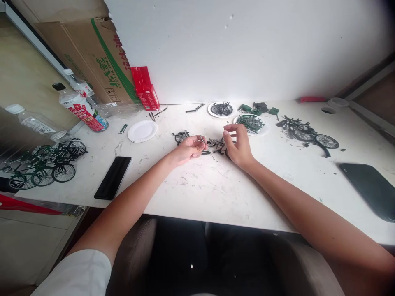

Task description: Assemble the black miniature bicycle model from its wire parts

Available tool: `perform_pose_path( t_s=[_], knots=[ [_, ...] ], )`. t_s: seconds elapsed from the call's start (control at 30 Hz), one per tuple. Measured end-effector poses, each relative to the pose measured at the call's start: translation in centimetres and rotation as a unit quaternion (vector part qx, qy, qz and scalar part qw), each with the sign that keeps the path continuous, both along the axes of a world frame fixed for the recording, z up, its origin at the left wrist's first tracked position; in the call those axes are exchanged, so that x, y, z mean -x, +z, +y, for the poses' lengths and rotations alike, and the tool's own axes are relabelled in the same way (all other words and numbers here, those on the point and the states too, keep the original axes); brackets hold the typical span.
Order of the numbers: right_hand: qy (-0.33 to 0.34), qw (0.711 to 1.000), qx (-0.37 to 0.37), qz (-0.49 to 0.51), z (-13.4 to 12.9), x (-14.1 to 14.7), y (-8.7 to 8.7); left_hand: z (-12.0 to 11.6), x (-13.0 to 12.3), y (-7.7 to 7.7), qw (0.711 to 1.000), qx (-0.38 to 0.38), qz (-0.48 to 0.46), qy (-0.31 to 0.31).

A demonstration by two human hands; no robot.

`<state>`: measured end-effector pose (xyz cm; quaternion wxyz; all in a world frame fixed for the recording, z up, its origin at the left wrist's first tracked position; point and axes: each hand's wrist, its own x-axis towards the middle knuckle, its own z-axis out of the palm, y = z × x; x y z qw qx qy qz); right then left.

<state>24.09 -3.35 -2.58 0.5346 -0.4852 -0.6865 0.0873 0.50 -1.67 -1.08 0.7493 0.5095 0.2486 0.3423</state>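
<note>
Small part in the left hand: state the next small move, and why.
Perhaps bring the right hand to the small part: the left hand pinches it, while the right is apart from it, holding nothing clearly visible.

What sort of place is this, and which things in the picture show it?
It looks like an indoor work table, perhaps in a small workshop: small bicycle parts lie beside the left hand, miniature bicycles are piled at the left, and a paper plate holds green parts.
</note>
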Motion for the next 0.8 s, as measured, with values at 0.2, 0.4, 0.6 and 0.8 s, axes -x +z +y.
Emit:
perform_pose_path(
  t_s=[0.2,0.4,0.6,0.8],
  knots=[
    [0.094,0.993,-0.044,-0.063,-1.1,0.4,1.5,0.1,0.1,0.0,1.000,-0.008,0.021,-0.004],
    [0.147,0.978,-0.089,-0.116,-2.0,1.6,2.0,0.2,-0.1,-0.2,1.000,-0.005,0.017,0.004],
    [0.138,0.979,-0.094,-0.119,-2.1,2.1,1.6,0.0,-0.3,-0.2,1.000,-0.016,0.013,0.010],
    [0.132,0.983,-0.061,-0.111,-2.0,1.9,1.7,0.5,-0.1,-0.9,0.999,-0.023,0.024,0.018]
  ],
)
